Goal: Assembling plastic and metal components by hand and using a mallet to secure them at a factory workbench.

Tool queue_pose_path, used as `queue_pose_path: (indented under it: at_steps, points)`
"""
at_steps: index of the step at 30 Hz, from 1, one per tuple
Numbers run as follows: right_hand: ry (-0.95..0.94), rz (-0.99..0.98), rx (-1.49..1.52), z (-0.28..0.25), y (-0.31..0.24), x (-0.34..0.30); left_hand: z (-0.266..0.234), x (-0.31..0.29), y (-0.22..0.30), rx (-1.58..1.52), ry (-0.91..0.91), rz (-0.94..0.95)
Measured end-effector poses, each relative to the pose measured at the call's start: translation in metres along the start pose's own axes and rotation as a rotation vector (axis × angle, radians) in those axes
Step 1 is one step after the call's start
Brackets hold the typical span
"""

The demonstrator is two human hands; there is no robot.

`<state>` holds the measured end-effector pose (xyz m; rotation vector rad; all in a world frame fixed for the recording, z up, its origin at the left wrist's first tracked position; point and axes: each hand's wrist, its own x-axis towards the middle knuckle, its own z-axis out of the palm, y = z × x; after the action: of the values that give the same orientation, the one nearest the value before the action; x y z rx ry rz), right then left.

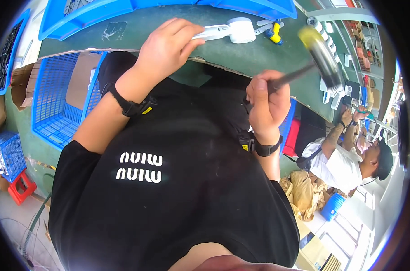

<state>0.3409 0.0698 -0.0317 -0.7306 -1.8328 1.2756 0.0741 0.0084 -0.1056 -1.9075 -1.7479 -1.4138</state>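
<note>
My left hand (171, 45) is closed around the slim end of a white plastic handle (214, 32). At the handle's other end is a thick, round white head (242, 30), over the green worktable (137, 27). My right hand (269, 98) grips the dark shaft of a mallet, raised near the table's front edge. The mallet's head (321, 56) is black with a yellow face and slightly smeared by motion. It is apart from the white piece, to its right. Just beyond the round head lies a small yellow and dark blue object (274, 34) beside thin white parts.
Blue bins (169, 5) stand along the table's far side. A blue crate (51, 101) sits below at left, near a red stool (22, 186). Several round white pieces (325, 34) line up at right. A co-worker in white (336, 165) works farther right, beside brown paper (304, 194).
</note>
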Motion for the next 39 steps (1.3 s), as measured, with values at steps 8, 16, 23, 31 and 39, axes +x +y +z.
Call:
queue_pose_path:
  at_steps: [8,16,23,31,39]
  points:
    - [-0.179,0.145,-0.394,0.001,-0.018,0.000,0.000,0.004,0.003,-0.047,-0.001,-0.006]
    - [-0.161,0.392,-0.263,-0.011,0.021,0.012,-0.002,0.003,0.006,-0.076,0.000,-0.063]
    - [0.016,0.213,0.064,-0.014,0.021,0.008,-0.003,0.005,0.008,-0.076,-0.026,-0.091]
    - [0.012,0.241,0.305,-0.028,0.013,0.014,-0.014,0.009,0.007,-0.076,-0.106,-0.133]
    - [0.067,0.270,0.326,-0.044,0.048,0.024,-0.045,0.037,0.025,-0.260,0.071,-0.188]
